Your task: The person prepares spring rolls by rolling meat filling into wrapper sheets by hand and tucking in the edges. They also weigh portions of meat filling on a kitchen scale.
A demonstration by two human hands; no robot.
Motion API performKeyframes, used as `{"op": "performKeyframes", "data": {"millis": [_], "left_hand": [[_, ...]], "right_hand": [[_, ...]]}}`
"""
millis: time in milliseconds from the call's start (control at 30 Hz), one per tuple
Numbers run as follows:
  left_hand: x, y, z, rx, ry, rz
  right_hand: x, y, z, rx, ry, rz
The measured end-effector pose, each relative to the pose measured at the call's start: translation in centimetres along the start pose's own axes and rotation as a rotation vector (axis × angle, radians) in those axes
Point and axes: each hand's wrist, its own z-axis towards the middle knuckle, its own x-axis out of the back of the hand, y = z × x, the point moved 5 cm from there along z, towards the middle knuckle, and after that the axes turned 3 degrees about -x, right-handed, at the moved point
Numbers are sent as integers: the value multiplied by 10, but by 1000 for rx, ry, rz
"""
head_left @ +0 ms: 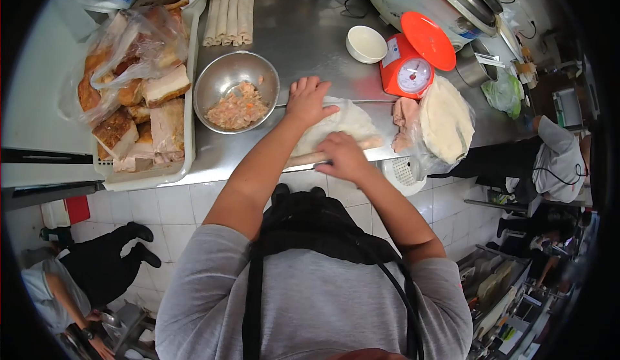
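Note:
A thin pale wrapper [345, 119] lies on the steel table, its near edge folded into a narrow roll. My left hand [309, 103] rests at the wrapper's upper left, fingers spread. My right hand [342, 156] is bent over the rolled near edge; what its fingertips hold is hidden. Left of the wrapper stands a metal bowl [205, 92] with minced filling [237, 108]. To the right lie a pinkish piece of meat [405, 124] and a stack of round wrappers [445, 119] on plastic. Several finished rolls [230, 16] lie side by side at the back.
A white tray [188, 95] of meat chunks [132, 101] stands at the left. A red scale [407, 69] and white bowl [366, 44] stand at the back right. One person [90, 276] is at lower left, another [558, 159] at far right.

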Motion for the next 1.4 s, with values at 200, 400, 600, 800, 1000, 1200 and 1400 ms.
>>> {"op": "performKeyframes", "data": {"millis": [200,400,600,800,1000,1200,1400], "left_hand": [[2,1,-2,2,12,1],[3,2,-1,-2,41,12],[1,1,-2,8,49,23],[0,1,-3,-2,53,36],[4,4,-1,14,38,37],[2,3,-3,18,49,39],[3,3,-2,32,40,33]], "right_hand": [[3,32,-18,-99,38,15],[22,41,-21,-131,10,12],[20,59,-30,-107,-13,71],[31,70,-33,-130,-95,-26],[40,78,-32,-99,-181,-10],[45,90,-41,-188,-229,-24],[54,78,-31,-92,-223,-74]]}}
